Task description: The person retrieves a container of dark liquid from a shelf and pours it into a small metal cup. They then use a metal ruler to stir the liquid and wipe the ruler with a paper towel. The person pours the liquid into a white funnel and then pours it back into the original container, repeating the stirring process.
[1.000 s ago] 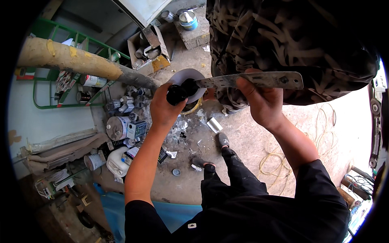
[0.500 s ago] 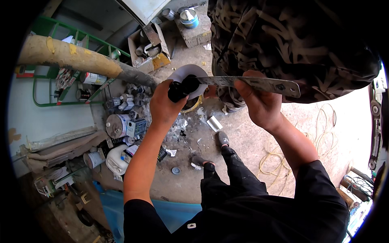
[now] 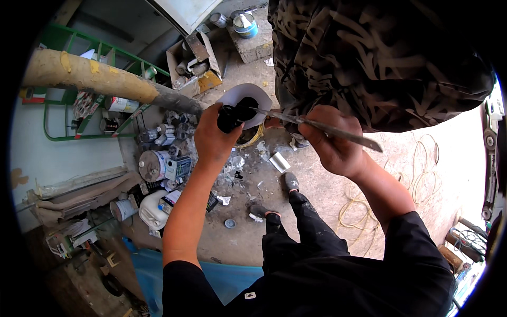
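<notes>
My left hand (image 3: 215, 134) is closed around a pale, wide-mouthed cup (image 3: 230, 96). Glossy black, liquid-looking material (image 3: 247, 108) fills its inside, and part of the cup is hidden by my fingers. In my right hand (image 3: 335, 140) is a long, thin metal stirring stick (image 3: 364, 140), pinched between thumb and fingers and seen nearly edge-on. Its far tip reaches into the cup at the black material. Beneath the cup, partly covered, a yellow-rimmed bucket (image 3: 257, 136) stands on the floor.
Camouflage-patterned fabric (image 3: 369, 63) bulges close beyond my right hand. A thick yellowish pole (image 3: 105, 79) slants in from the left. Cans and a white jug (image 3: 153, 210) crowd the floor at left. Coiled hose (image 3: 359, 211) lies at right; a cardboard box (image 3: 195, 66) sits at the back.
The stirring stick has turned from showing its broad face to nearly edge-on, and its handle end has dropped. My right hand has rolled with it. The left hand has barely moved.
</notes>
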`<state>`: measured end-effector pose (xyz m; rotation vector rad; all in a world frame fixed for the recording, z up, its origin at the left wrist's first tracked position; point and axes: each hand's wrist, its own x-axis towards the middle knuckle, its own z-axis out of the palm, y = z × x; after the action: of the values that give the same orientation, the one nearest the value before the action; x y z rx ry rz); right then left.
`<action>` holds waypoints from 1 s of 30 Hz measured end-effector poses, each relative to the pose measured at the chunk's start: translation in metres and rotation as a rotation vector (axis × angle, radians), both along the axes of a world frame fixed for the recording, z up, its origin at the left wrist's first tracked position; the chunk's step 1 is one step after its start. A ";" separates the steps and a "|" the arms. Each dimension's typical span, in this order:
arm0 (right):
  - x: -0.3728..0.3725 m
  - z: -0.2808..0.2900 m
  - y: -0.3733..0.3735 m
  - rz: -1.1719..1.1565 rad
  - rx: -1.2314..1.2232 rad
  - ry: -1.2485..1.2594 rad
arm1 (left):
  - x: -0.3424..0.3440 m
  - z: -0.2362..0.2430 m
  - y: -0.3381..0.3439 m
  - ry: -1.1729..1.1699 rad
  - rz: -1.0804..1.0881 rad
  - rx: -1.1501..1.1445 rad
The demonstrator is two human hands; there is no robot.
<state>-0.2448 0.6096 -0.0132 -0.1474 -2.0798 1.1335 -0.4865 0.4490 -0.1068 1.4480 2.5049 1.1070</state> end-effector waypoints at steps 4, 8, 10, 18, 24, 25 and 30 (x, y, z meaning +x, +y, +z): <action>0.003 -0.005 -0.002 0.044 0.192 0.035 | -0.002 -0.009 0.003 -0.132 -0.003 0.128; 0.007 -0.001 -0.008 0.098 0.242 -0.022 | 0.003 -0.031 -0.010 -0.317 0.030 0.286; 0.004 0.006 -0.019 0.078 0.238 -0.088 | 0.005 -0.044 -0.021 -0.431 0.040 0.421; 0.030 -0.054 -0.038 -0.249 -0.289 0.211 | 0.027 -0.081 -0.088 -0.615 0.241 0.724; 0.011 -0.039 -0.062 -0.653 -0.205 -0.134 | 0.023 -0.140 -0.202 -0.598 0.591 0.757; 0.017 -0.049 -0.058 -0.682 -0.027 -0.272 | 0.019 -0.158 -0.227 -0.583 0.649 0.730; 0.035 -0.078 -0.043 -0.355 -1.052 0.296 | -0.033 -0.258 -0.347 -0.499 0.868 0.620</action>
<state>-0.2094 0.5667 -0.0911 -0.7561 -0.9772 1.7642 -0.5191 0.1021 -0.3649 -0.0656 2.4883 2.1529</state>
